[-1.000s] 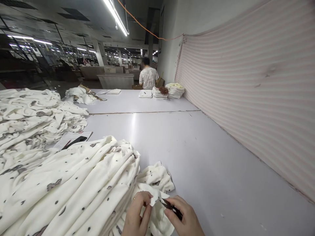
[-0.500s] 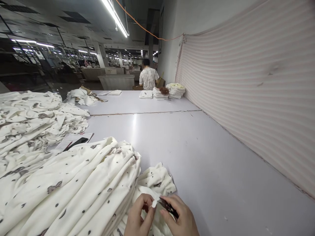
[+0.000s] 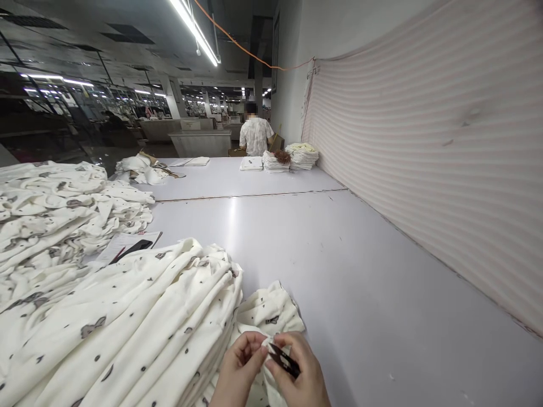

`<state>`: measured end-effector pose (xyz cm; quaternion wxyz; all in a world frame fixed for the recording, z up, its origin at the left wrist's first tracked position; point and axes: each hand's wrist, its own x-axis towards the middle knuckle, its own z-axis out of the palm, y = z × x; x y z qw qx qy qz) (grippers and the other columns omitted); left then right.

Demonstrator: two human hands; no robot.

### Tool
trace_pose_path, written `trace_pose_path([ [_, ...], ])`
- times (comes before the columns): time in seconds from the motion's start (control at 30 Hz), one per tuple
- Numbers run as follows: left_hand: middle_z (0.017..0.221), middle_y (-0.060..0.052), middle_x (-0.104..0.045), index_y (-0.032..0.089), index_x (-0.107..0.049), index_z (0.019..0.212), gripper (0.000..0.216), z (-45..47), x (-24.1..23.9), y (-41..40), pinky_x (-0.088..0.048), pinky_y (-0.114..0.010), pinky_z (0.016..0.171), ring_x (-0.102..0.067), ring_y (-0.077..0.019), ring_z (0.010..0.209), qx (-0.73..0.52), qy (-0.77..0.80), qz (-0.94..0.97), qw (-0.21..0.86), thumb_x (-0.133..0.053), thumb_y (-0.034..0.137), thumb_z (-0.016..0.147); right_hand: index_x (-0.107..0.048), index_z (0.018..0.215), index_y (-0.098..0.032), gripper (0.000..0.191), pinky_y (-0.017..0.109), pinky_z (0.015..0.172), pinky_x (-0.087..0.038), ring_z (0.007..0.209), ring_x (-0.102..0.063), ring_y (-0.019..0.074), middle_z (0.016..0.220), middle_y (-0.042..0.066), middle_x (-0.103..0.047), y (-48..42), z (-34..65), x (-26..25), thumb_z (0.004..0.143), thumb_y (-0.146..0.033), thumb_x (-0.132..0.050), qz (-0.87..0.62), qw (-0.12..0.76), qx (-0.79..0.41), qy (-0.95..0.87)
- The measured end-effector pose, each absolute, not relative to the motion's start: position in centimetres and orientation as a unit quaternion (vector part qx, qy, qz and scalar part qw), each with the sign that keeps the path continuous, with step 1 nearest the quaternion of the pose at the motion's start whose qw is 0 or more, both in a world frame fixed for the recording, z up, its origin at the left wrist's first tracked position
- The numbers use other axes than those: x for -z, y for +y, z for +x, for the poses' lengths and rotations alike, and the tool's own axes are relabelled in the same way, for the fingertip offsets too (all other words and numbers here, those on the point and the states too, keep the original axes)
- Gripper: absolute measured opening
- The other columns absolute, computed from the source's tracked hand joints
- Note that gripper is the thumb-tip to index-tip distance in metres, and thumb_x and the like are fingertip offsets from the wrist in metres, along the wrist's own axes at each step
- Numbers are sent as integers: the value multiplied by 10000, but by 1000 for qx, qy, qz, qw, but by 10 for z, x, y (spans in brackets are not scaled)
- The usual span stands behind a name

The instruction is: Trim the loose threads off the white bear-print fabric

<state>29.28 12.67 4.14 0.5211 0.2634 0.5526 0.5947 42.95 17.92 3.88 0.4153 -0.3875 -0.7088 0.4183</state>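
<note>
White cloth with a dark print [image 3: 275,308] lies on the table, its edge gathered up between my two hands. My left hand [image 3: 240,367] is closed, thumb and forefinger pinching that edge. In my right hand [image 3: 303,370] is a pair of black thread snips [image 3: 285,360], the tips pointing up and left at the pinched cloth. My right fingertips almost meet my left ones there. Just left of my hands spreads a big heap of the same printed garments [image 3: 139,333].
A second pile of printed cloth [image 3: 63,209] sits farther left. Between the piles lie a phone [image 3: 138,246] and papers [image 3: 113,244]. Folded stacks [image 3: 302,156] stand at the table's far end, near a person [image 3: 255,135] seen from behind. Striped cloth [image 3: 416,147] hangs along the right.
My right hand has shifted slightly left, closer to my left hand. The snips have moved with it, their tips now over the pinched cloth.
</note>
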Motion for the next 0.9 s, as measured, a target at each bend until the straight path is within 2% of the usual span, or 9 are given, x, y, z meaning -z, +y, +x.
trace_pose_path([
  [0.07, 673, -3, -649, 157, -656, 802, 373, 287, -43, 127, -346, -206, 565, -501, -109, 583, -590, 543, 270, 532, -777, 480, 661, -645, 906, -245, 105, 220, 702, -508, 795, -660, 186, 855, 30, -685, 181, 425, -41, 801, -242, -633, -361, 398, -397, -744],
  [0.17, 697, -10, -658, 154, -657, 799, 347, 281, -46, 125, -382, -223, 612, -533, -121, 621, -577, 532, 277, 554, -776, 455, 676, -659, 890, -229, 114, 204, 684, -480, 752, -665, 171, 801, 24, -700, 186, 420, -42, 846, -187, -562, -328, 369, -388, -779],
  [0.23, 684, -1, -643, 158, -650, 802, 323, 280, -47, 122, -395, -228, 620, -536, -122, 623, -571, 523, 274, 570, -763, 443, 699, -642, 800, -208, 138, 197, 624, -449, 662, -637, 158, 709, 11, -674, 188, 418, -40, 872, -217, -525, -342, 367, -397, -769],
  [0.33, 690, 15, -633, 190, -645, 893, 343, 281, -48, 119, -413, -233, 625, -545, -128, 627, -575, 528, 241, 577, -741, 466, 712, -553, 686, -200, 281, 187, 538, -398, 568, -553, 133, 607, -16, -593, 188, 414, -36, 920, -329, -468, -390, 358, -452, -718],
  [0.43, 785, -1, -662, 224, -659, 980, 374, 283, -51, 118, -447, -275, 740, -588, -181, 784, -560, 552, 246, 567, -698, 504, 735, -513, 701, -203, 291, 184, 519, -378, 570, -531, 127, 619, -19, -585, 186, 412, -33, 934, -362, -442, -406, 348, -485, -692],
  [0.53, 906, -31, -676, 210, -681, 944, 362, 285, -57, 121, -414, -312, 894, -572, -222, 952, -532, 551, 311, 563, -691, 507, 738, -505, 724, -210, 265, 195, 548, -381, 582, -534, 133, 636, -14, -592, 185, 411, -34, 934, -356, -434, -405, 360, -468, -698],
  [0.6, 882, -40, -664, 185, -676, 914, 368, 286, -61, 124, -412, -306, 870, -566, -217, 913, -517, 558, 339, 554, -690, 509, 739, -502, 737, -214, 258, 203, 563, -388, 583, -536, 138, 638, -13, -589, 186, 410, -36, 934, -361, -423, -406, 364, -464, -698],
  [0.73, 696, -2, -556, 152, -608, 732, 441, 286, -66, 128, -376, -253, 681, -482, -159, 703, -500, 590, 358, 522, -636, 592, 739, -507, 742, -214, 273, 206, 589, -431, 599, -559, 148, 631, -15, -581, 189, 415, -47, 924, -403, -435, -423, 354, -513, -658],
  [0.9, 644, 51, -391, 179, -504, 702, 446, 286, -71, 129, -315, -228, 615, -377, -132, 643, -487, 612, 337, 524, -614, 610, 733, -664, 922, -201, 168, 239, 735, -475, 815, -644, 203, 853, 35, -688, 193, 438, -54, 821, -319, -599, -400, 300, -524, -689],
])
